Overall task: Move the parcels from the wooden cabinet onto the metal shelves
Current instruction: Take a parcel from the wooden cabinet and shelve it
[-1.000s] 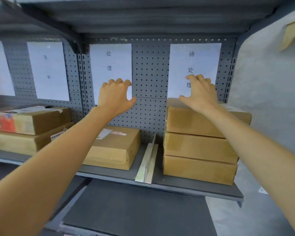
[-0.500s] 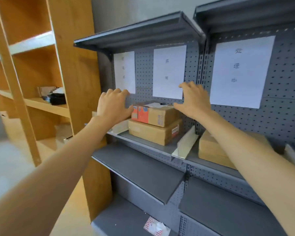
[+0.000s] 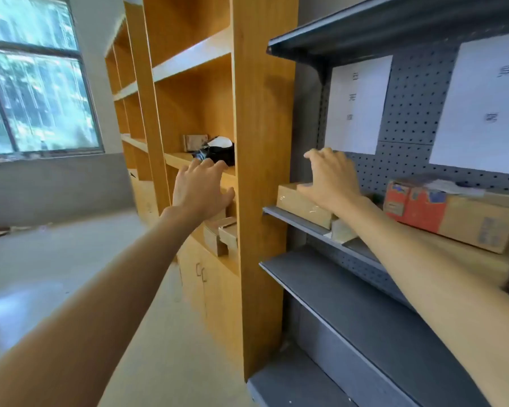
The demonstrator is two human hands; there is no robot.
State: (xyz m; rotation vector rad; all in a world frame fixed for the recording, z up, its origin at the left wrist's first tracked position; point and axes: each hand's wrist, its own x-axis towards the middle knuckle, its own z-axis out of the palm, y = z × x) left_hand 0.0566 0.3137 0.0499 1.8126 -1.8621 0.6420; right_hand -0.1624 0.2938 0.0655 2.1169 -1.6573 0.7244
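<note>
While both arms reach | left hand (image 3: 202, 190), right hand (image 3: 332, 179) seemingly empty

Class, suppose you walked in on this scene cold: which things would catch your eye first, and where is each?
Two bare outstretched arms dominate, the left hand raised before the tall orange-brown wooden cabinet, the right hand before the grey metal shelves, both empty with fingers spread. A black plastic-wrapped parcel lies on a middle cabinet shelf. At right, a red-and-brown cardboard box sits on the metal shelf below white paper signs.
</note>
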